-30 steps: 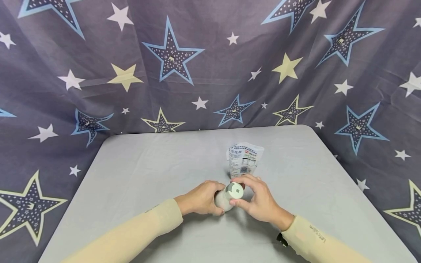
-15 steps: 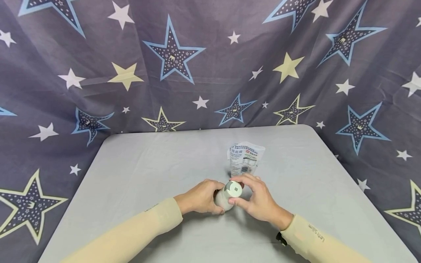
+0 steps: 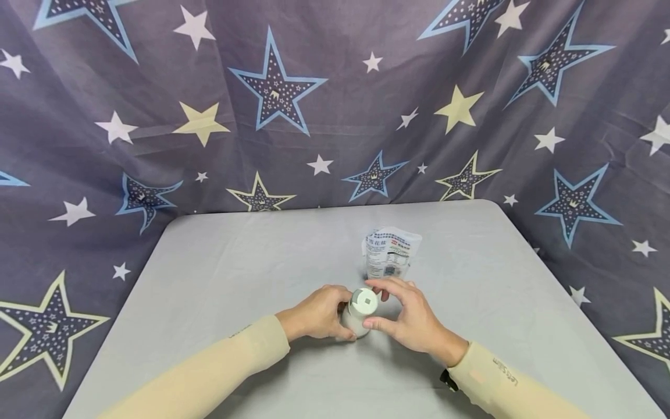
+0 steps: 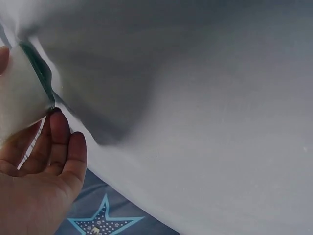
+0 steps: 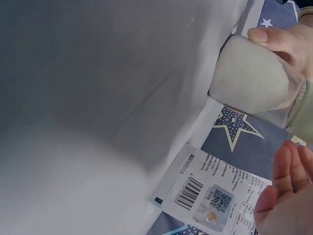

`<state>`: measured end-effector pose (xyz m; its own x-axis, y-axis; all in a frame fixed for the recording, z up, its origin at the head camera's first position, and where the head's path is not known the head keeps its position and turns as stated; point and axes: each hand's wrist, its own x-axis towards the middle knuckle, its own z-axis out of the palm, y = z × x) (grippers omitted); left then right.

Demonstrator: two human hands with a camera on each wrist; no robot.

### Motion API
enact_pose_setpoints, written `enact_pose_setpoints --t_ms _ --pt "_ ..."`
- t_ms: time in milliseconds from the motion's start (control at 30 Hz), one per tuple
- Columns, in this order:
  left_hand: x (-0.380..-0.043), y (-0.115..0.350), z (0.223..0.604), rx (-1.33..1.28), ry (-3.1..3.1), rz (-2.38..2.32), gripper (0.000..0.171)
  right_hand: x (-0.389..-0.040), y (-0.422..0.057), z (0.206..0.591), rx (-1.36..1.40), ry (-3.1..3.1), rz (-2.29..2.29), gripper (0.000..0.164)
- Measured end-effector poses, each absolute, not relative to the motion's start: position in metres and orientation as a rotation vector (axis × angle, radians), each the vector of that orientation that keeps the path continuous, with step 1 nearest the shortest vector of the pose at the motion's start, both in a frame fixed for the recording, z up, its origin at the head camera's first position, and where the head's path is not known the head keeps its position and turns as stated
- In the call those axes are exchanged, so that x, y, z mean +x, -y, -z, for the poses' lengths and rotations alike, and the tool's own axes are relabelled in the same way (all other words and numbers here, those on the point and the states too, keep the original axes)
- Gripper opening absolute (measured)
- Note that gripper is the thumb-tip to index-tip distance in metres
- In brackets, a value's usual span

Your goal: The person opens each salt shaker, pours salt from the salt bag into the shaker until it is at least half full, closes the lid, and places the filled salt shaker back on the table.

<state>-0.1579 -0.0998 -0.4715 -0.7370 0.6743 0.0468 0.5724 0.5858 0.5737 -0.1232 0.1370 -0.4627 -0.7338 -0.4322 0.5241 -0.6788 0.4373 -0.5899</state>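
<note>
A clear glass seasoning jar (image 3: 353,322) filled with white grains stands at the middle of the table, capped by a pale green lid (image 3: 364,301). My left hand (image 3: 318,314) grips the jar's body from the left, thumb on the near side. In the left wrist view its fingers (image 4: 58,132) curl at the glass. My right hand (image 3: 413,317) hovers just right of the lid, thumb and fingers spread around it. The right wrist view shows a gap between these fingers (image 5: 283,171) and the lid (image 5: 301,120).
Behind the jar, a white printed salt pouch (image 3: 389,253) stands upright on the grey table (image 3: 251,262). Star-patterned cloth (image 3: 335,105) hangs along the table's back and sides.
The jar's top has swung left, from leaning towards my right hand to more upright. My right fingers have come off the lid. The left hand keeps its grip; the pouch is unmoved.
</note>
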Motion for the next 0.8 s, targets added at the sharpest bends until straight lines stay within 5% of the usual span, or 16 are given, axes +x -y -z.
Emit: enact_pose_setpoints --t_ms 433,800 --pt "-0.159 0.106 0.474 0.917 -2.680 -0.837 0.051 -0.125 -0.144 0.466 0.936 2.381 -1.165 0.069" --pt "-0.161 0.123 0.476 1.011 -2.707 -0.739 0.075 -0.126 -0.152 0.465 0.906 2.440 -1.072 0.053"
